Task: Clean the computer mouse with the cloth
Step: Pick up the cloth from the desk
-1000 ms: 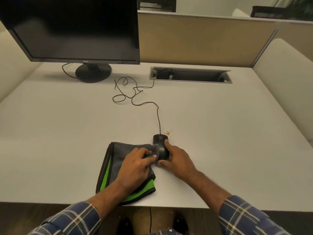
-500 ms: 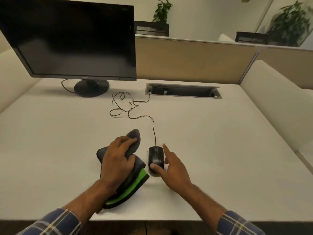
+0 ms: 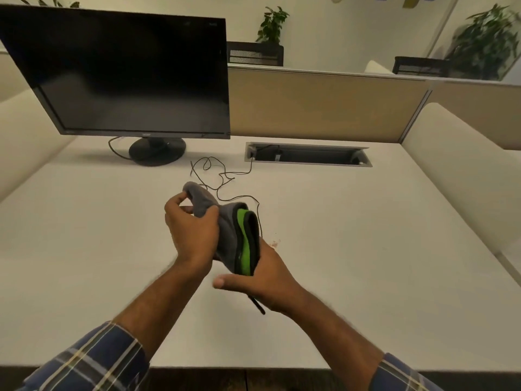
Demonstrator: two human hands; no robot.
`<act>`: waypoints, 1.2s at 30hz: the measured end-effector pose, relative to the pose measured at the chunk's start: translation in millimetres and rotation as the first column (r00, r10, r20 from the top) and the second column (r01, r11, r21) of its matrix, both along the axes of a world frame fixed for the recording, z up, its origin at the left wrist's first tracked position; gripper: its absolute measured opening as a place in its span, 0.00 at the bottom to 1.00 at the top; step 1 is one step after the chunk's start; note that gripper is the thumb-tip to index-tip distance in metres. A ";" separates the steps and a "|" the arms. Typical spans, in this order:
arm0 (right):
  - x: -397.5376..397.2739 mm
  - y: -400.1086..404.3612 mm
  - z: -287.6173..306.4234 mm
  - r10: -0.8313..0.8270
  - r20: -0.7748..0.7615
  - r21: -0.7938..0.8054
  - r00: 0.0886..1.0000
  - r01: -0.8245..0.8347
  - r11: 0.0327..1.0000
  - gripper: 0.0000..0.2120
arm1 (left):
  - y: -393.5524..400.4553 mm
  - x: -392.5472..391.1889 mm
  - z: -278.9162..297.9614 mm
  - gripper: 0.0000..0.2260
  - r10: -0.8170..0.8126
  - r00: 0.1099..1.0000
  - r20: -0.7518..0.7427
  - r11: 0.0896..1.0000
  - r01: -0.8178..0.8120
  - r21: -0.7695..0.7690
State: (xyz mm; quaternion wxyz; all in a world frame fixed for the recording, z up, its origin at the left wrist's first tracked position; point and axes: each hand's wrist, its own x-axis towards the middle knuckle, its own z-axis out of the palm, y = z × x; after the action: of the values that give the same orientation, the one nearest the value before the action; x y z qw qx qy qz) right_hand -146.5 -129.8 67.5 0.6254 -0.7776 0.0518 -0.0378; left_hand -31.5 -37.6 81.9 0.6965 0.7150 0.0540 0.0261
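My left hand [image 3: 191, 230] is shut on the grey cloth with green and black edging [image 3: 235, 238] and holds it bunched above the white desk [image 3: 366, 249]. My right hand [image 3: 272, 280] is cupped just below and to the right of the cloth, thumb pointing left. The cloth drapes over that hand's palm. The computer mouse is hidden behind the cloth. Its thin black cable [image 3: 225, 176] runs from the desk hatch across the desk and disappears behind the cloth into my right hand. A short black strip sticks out under my right hand.
A black monitor [image 3: 127, 74] on a round stand sits at the back left. A recessed cable hatch [image 3: 307, 156] lies at the back centre before a tan partition [image 3: 324, 105]. A small brownish stain [image 3: 275, 243] marks the desk right of my hands.
The mouse has left the desk surface and my right hand has turned upward with it. My left hand lifted the cloth off the desk and brought it over my right hand.
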 end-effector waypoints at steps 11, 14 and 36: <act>21.4 -58.9 63.7 -0.402 0.092 0.213 0.911 0.377 0.901 0.14 | -0.6 22.9 19.6 0.30 -0.132 0.991 -0.018 0.988 0.133 0.077; 19.1 -79.1 78.4 -0.394 0.028 0.345 0.919 0.361 0.866 0.13 | -1.3 29.6 6.9 0.42 -0.401 0.899 -0.173 0.905 0.418 0.074; 17.6 -271.3 28.8 -0.715 -0.154 -0.060 0.682 0.716 0.696 0.11 | -173.5 36.7 -5.4 0.19 -0.709 0.640 -0.296 0.675 0.738 -0.020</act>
State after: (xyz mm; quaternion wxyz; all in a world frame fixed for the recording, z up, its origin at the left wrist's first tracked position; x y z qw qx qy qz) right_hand -128.9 -401.1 96.2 0.5564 -0.6947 0.4027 -0.2138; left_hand 5.2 -211.1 76.4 0.5960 0.7074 -0.1405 -0.3530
